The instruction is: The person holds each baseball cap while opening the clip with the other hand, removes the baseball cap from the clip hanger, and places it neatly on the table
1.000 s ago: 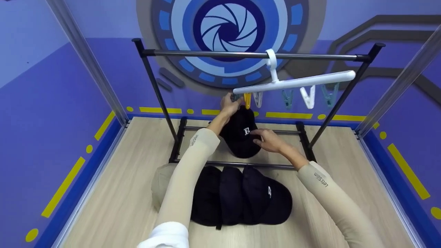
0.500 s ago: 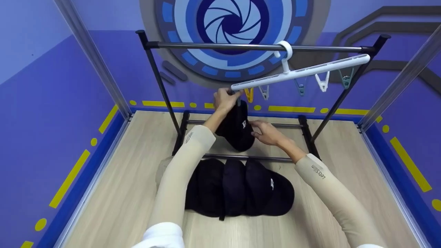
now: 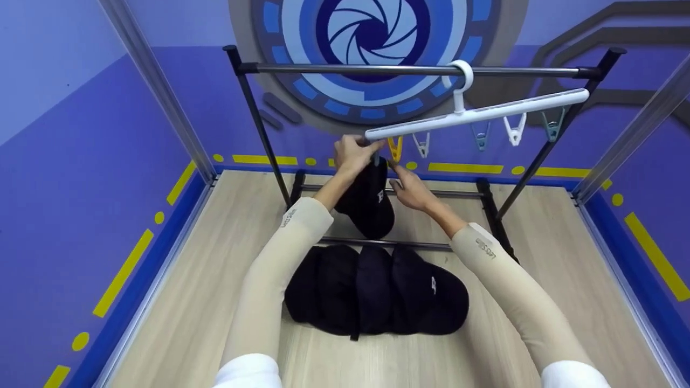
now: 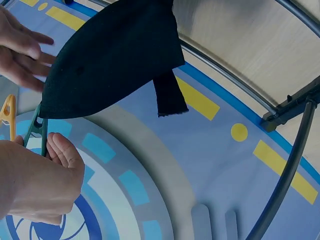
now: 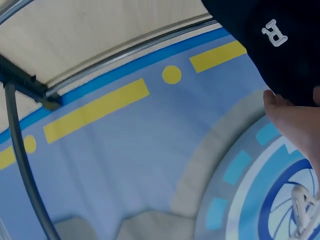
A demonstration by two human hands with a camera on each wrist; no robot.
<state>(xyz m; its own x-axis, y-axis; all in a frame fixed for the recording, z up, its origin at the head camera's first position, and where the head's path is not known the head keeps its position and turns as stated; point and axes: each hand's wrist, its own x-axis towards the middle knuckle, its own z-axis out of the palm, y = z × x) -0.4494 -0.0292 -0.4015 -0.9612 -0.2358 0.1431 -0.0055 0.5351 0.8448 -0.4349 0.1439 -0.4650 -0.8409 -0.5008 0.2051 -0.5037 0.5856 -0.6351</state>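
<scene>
A black baseball cap (image 3: 372, 207) with a white letter hangs below the left end of a white clip hanger (image 3: 485, 114). My left hand (image 3: 350, 156) pinches the green clip (image 4: 36, 131) at that end. In the left wrist view, the clip's tips meet the cap's edge, and the cap's strap (image 4: 169, 92) dangles free. My right hand (image 3: 414, 189) is beside the cap, fingers extended close to its upper edge and below the yellow clip (image 3: 396, 150). The right wrist view shows the right thumb and fingers (image 5: 270, 100) at the cap's edge.
The hanger hooks over a black metal rack's top bar (image 3: 345, 69) and tilts up to the right, with several more clips along it. A row of overlapping black caps (image 3: 377, 291) lies on the wooden surface (image 3: 215, 237) in front. A patterned blue wall (image 3: 183, 97) stands behind.
My right hand has moved up from the cap's front toward its upper edge. The hanger's left end was pulled around, and the cap has turned; my left hand stays at the end clip.
</scene>
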